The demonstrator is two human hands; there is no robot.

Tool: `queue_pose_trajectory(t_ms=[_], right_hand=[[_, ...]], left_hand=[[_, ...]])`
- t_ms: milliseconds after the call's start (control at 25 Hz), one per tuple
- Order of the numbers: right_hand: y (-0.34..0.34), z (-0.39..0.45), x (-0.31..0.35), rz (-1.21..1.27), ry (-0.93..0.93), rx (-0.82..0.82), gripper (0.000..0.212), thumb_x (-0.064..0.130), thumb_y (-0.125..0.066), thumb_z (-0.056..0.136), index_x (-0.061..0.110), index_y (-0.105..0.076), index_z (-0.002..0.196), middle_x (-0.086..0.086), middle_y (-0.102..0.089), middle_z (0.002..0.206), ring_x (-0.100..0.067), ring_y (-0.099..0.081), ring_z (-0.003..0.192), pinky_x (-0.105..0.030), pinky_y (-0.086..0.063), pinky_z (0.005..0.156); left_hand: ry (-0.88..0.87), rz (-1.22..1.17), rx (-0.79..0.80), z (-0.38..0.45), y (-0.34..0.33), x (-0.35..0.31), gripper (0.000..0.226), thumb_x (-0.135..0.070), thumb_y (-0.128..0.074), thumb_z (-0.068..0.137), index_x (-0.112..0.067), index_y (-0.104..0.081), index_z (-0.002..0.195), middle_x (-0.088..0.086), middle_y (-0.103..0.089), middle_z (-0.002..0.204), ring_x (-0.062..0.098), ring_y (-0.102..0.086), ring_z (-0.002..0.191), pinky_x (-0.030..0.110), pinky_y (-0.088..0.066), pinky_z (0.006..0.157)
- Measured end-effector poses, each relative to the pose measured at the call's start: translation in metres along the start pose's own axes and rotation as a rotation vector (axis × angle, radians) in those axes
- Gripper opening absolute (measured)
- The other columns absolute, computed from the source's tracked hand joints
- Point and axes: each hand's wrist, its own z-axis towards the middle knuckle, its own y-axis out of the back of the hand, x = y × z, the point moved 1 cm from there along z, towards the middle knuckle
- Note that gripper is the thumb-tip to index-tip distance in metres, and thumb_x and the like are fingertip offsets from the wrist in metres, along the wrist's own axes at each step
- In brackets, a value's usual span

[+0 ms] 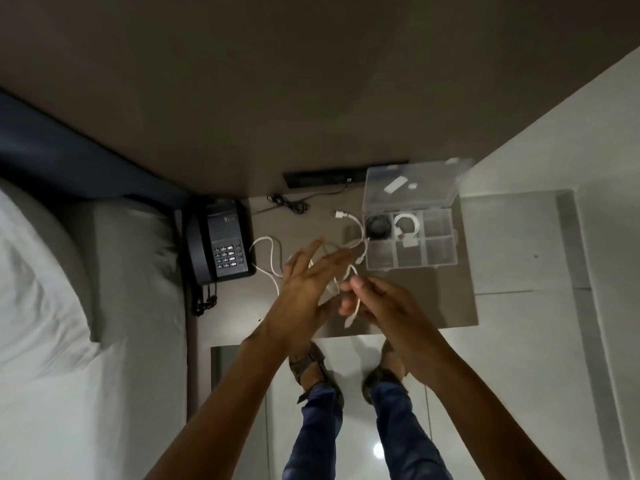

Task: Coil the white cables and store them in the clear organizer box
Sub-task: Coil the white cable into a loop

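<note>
My left hand point(304, 289) is held flat above the bedside table, fingers spread, with loops of a white cable point(353, 271) wound around them. My right hand point(377, 299) pinches the same cable near its loose end, which hangs down between the hands. A second white cable point(268, 252) lies in loose bends on the table by the phone, and another plug end point(341, 214) points left near the box. The clear organizer box point(440, 259) stands open at the right, with one white coiled cable point(407, 225) and one black coil point(378, 227) in its back compartments.
A dark desk phone point(221, 245) sits at the table's left side, next to the bed point(69, 306). A black cord point(289, 202) runs to a wall socket strip point(322, 178). My sandalled feet stand on the tiled floor below the table edge.
</note>
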Motion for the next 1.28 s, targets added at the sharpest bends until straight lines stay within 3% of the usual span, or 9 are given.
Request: queue_pose_trajectory(t_ms=[120, 240, 440, 520, 640, 800, 960, 1120, 1280], right_hand=[[0.010, -0.053, 0.069, 0.250, 0.037, 0.100, 0.039, 0.061, -0.071, 0.094, 0.026, -0.083, 0.105, 0.004, -0.078, 0.087, -0.016, -0.078, 0.092, -0.027, -0.063, 0.088], [0.008, -0.103, 0.131, 0.574, 0.063, 0.242, 0.026, 0.040, -0.077, 0.098, 0.015, -0.081, 0.104, 0.002, -0.072, 0.081, -0.014, -0.071, 0.080, -0.029, -0.062, 0.083], [-0.008, -0.173, 0.215, 1.082, 0.147, 0.565, 0.024, 0.019, -0.060, 0.110, 0.003, -0.075, 0.118, -0.012, -0.083, 0.106, -0.025, -0.081, 0.100, -0.040, -0.063, 0.093], [-0.005, -0.195, 0.248, 1.179, 0.223, 0.570, 0.026, 0.016, -0.058, 0.110, 0.001, -0.073, 0.124, -0.016, -0.082, 0.118, -0.028, -0.081, 0.108, -0.042, -0.065, 0.095], [0.004, -0.211, 0.292, 1.252, 0.335, 0.457, 0.026, 0.010, -0.066, 0.105, 0.008, -0.074, 0.130, -0.012, -0.081, 0.128, -0.025, -0.079, 0.119, -0.045, -0.063, 0.104], [0.015, -0.233, 0.324, 0.552, 0.662, 0.106, 0.031, 0.027, -0.064, 0.106, 0.029, -0.073, 0.136, -0.001, -0.067, 0.153, -0.021, -0.058, 0.148, -0.036, -0.046, 0.122], [0.012, -0.253, 0.316, -0.382, 0.795, -0.073, 0.024, 0.028, -0.057, 0.112, 0.029, -0.075, 0.128, 0.014, -0.078, 0.128, -0.009, -0.070, 0.128, -0.024, -0.058, 0.106], [0.001, -0.284, 0.301, -0.459, 0.605, 0.028, 0.028, 0.036, -0.044, 0.115, 0.040, -0.071, 0.110, 0.018, -0.076, 0.090, 0.002, -0.073, 0.086, -0.015, -0.056, 0.081], [-0.009, -0.315, 0.301, 0.166, 0.332, 0.469, 0.042, 0.041, -0.044, 0.115, 0.011, -0.072, 0.121, -0.005, -0.074, 0.087, -0.020, -0.075, 0.089, -0.039, -0.053, 0.112]], left_hand=[[-0.065, -0.185, -0.094, 0.003, 0.048, -0.059, 0.026, -0.010, -0.064, 0.110, -0.008, -0.074, 0.134, 0.009, -0.075, 0.143, 0.021, -0.044, 0.159, 0.043, -0.034, 0.127], [0.038, -0.517, -0.105, -0.004, 0.103, -0.120, 0.015, -0.005, -0.053, 0.115, 0.004, -0.065, 0.114, 0.014, -0.076, 0.103, 0.028, -0.075, 0.108, 0.046, -0.059, 0.099], [-0.021, -0.624, -0.132, -0.026, 0.162, -0.208, 0.028, -0.025, -0.055, 0.114, -0.001, -0.067, 0.109, 0.014, -0.067, 0.087, 0.029, -0.065, 0.077, 0.037, -0.054, 0.070], [-0.079, -0.573, -0.143, -0.037, 0.179, -0.233, 0.025, -0.020, -0.057, 0.116, -0.006, -0.073, 0.103, 0.003, -0.066, 0.081, 0.015, -0.060, 0.069, 0.027, -0.050, 0.065], [-0.123, -0.461, -0.125, -0.053, 0.199, -0.258, 0.026, -0.028, -0.057, 0.116, -0.015, -0.075, 0.101, 0.005, -0.067, 0.080, 0.020, -0.063, 0.068, 0.041, -0.054, 0.063], [-0.169, -0.395, -0.097, -0.072, 0.225, -0.288, 0.027, -0.036, -0.054, 0.117, -0.023, -0.072, 0.102, 0.001, -0.065, 0.082, 0.016, -0.063, 0.068, 0.023, -0.049, 0.062], [-0.201, -0.404, -0.148, -0.079, 0.268, -0.318, 0.017, -0.031, -0.060, 0.115, -0.025, -0.073, 0.105, -0.011, -0.064, 0.076, 0.006, -0.058, 0.060, 0.018, -0.044, 0.058], [-0.250, -0.327, -0.220, -0.073, 0.316, -0.335, 0.028, -0.039, -0.066, 0.109, -0.018, -0.073, 0.092, -0.007, -0.069, 0.077, 0.014, -0.064, 0.062, 0.038, -0.054, 0.057], [-0.240, -0.333, -0.245, -0.068, 0.328, -0.343, 0.038, -0.042, -0.071, 0.105, -0.015, -0.064, 0.078, -0.011, -0.056, 0.069, 0.005, -0.052, 0.059, 0.023, -0.046, 0.058]])
